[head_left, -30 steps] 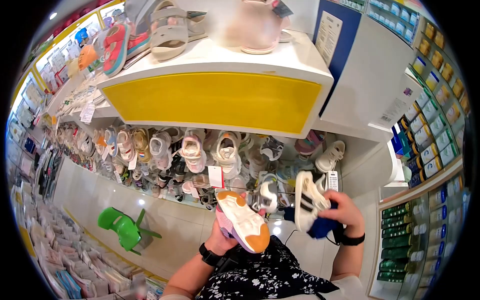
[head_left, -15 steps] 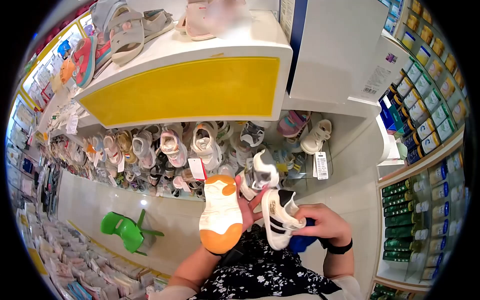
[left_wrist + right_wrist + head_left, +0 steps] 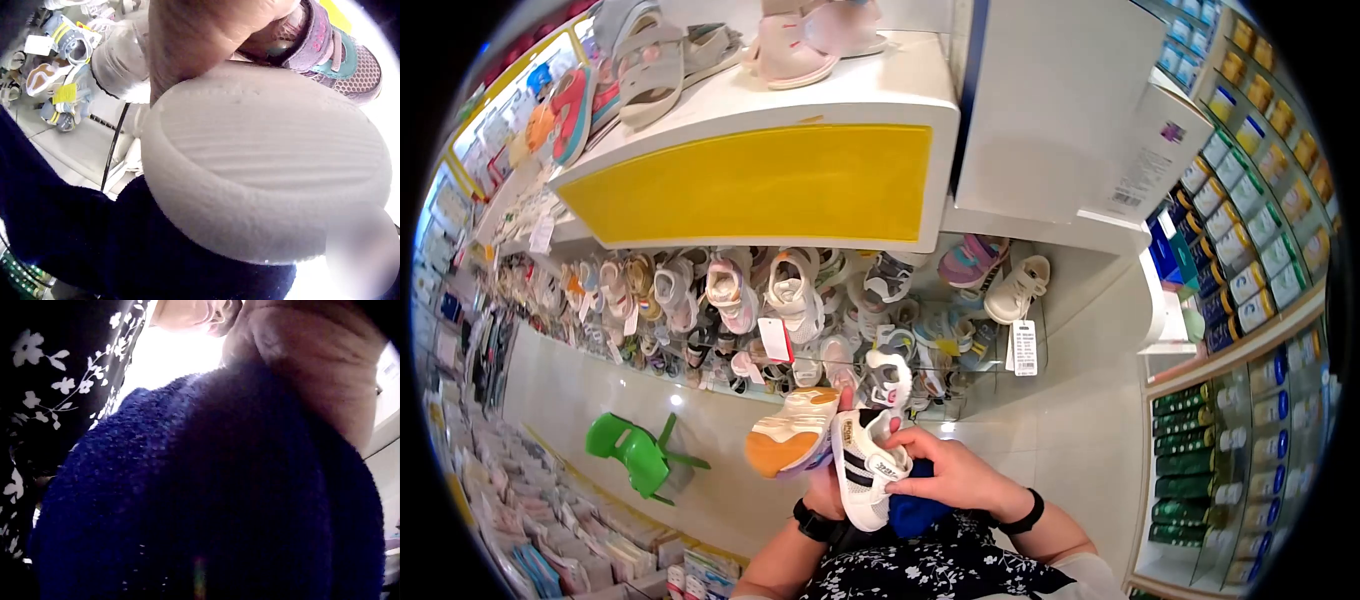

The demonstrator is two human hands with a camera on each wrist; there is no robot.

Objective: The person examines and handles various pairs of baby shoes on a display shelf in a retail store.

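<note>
In the head view my left hand (image 3: 824, 492) grips a small sneaker (image 3: 795, 435), its white and orange sole turned up. The left wrist view shows a purple mesh upper (image 3: 353, 72) with a teal edge. Against it stands a white shoe (image 3: 865, 480) with black stripes; its pale ridged sole (image 3: 269, 156) fills the left wrist view. My right hand (image 3: 955, 472) pinches this white shoe at its strap side and also holds a dark blue fuzzy cloth (image 3: 915, 510), which hangs beneath it and fills the right wrist view (image 3: 187, 500). A grey-white shoe (image 3: 890, 378) is just beyond my left fingers.
Rows of small shoes (image 3: 795, 295) stand on glass shelves under a white counter with a yellow panel (image 3: 750, 185). A white shoe with a hanging tag (image 3: 1022, 348) is on the right. A green chair (image 3: 635, 455) stands on the floor, left; shelves of cans (image 3: 1245, 250) line the right.
The white striped shoe, with my right hand and the cloth, has moved left up against the other sneaker. My left hand has shifted left, tilting the orange-soled sneaker. The head view has turned right.
</note>
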